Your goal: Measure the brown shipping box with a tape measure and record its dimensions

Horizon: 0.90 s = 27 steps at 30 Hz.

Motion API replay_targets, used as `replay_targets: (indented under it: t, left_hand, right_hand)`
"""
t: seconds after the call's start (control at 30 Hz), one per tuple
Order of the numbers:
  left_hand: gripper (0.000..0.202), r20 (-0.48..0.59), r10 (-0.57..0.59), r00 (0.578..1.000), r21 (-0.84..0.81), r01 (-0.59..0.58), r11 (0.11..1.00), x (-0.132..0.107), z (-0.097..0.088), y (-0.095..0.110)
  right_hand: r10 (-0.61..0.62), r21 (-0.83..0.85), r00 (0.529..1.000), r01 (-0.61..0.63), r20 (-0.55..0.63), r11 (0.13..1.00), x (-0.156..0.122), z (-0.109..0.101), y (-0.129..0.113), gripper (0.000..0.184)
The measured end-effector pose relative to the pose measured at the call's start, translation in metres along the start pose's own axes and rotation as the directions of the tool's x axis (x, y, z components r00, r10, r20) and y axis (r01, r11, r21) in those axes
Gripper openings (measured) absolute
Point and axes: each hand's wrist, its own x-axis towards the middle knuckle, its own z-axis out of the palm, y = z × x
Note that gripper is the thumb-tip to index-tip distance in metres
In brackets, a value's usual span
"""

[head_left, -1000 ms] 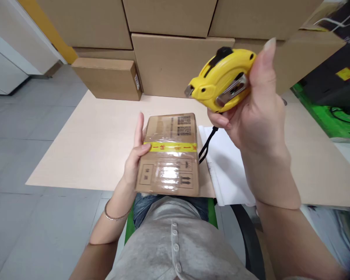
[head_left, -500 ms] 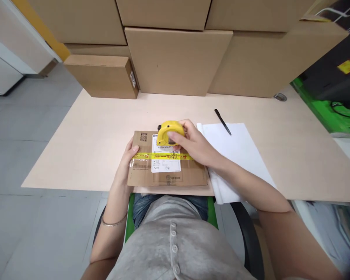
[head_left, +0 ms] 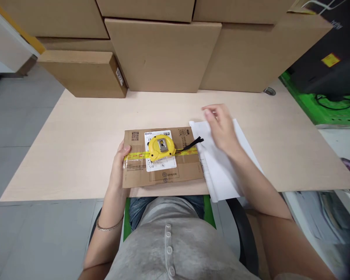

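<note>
My left hand (head_left: 119, 161) grips the left edge of a flat brown cardboard box (head_left: 189, 167), its thumb on top. The box has a white printed label (head_left: 160, 167) and a band of yellow printed tape (head_left: 135, 156) across it. On the label lies a yellow tape measure (head_left: 153, 147) with a metal clip and a black wrist strap (head_left: 192, 144) trailing right. My right hand (head_left: 223, 130), slightly blurred, is over the top of the white paper (head_left: 221, 171), its thumb and fingers curled together. Whether something is in its fingers is hidden; the pen is out of sight.
Large cardboard boxes (head_left: 163, 58) are stacked along the back of the table (head_left: 61, 163). A smaller closed box (head_left: 78, 77) stands at back left. At right are a black case (head_left: 315, 85) on a green surface and a metal-rimmed cable hole (head_left: 269, 91).
My right hand has let go of the tape measure, now lying on the box, and moved right over the paper. The black pen no longer shows. The view has shifted slightly.
</note>
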Motion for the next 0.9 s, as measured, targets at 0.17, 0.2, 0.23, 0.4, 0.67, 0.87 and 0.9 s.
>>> replay_targets:
  t: [0.17, 0.2, 0.23, 0.4, 0.67, 0.87, 0.9]
  left_hand:
    - [0.040, 0.009, -0.002, 1.000, 0.006, 0.002, 1.000, 0.001, 0.003, 0.001]
    - [0.040, 0.004, -0.005, 1.000, 0.013, 0.005, 1.000, 0.002, 0.004, 0.001]
    - [0.041, -0.002, -0.014, 1.000, 0.019, 0.014, 1.000, 0.004, 0.005, 0.002]
    - [0.044, -0.018, -0.050, 0.999, 0.038, 0.051, 0.998, 0.012, 0.012, 0.005]
    - [0.039, -0.002, -0.004, 1.000, 0.073, 0.004, 0.997, 0.029, 0.019, 0.006]
    - [0.047, -0.072, -0.039, 0.997, 0.051, 0.043, 0.998, 0.048, 0.011, 0.002]
    - [0.048, -0.074, -0.041, 0.996, 0.046, 0.045, 0.998, 0.050, 0.010, 0.002]
  right_hand:
    - [0.454, -0.522, 0.891, -0.382, 0.010, 0.762, -0.003, -0.049, 0.087, 0.047]
    - [0.516, -0.572, 0.856, -0.406, 0.036, 0.713, -0.007, -0.051, 0.093, 0.047]
    - [0.553, -0.601, 0.831, -0.412, 0.059, 0.684, -0.010, -0.051, 0.096, 0.048]
    - [0.616, -0.649, 0.769, -0.383, 0.170, 0.657, -0.004, -0.034, 0.098, 0.038]
    - [0.556, -0.309, 0.759, -0.469, 0.339, 0.828, 0.013, -0.049, 0.117, 0.047]
    - [0.491, 0.184, 0.823, -0.549, 0.285, 0.815, -0.034, -0.032, 0.100, 0.062]
    - [0.495, 0.238, 0.832, -0.549, 0.251, 0.801, -0.043, -0.024, 0.095, 0.062]
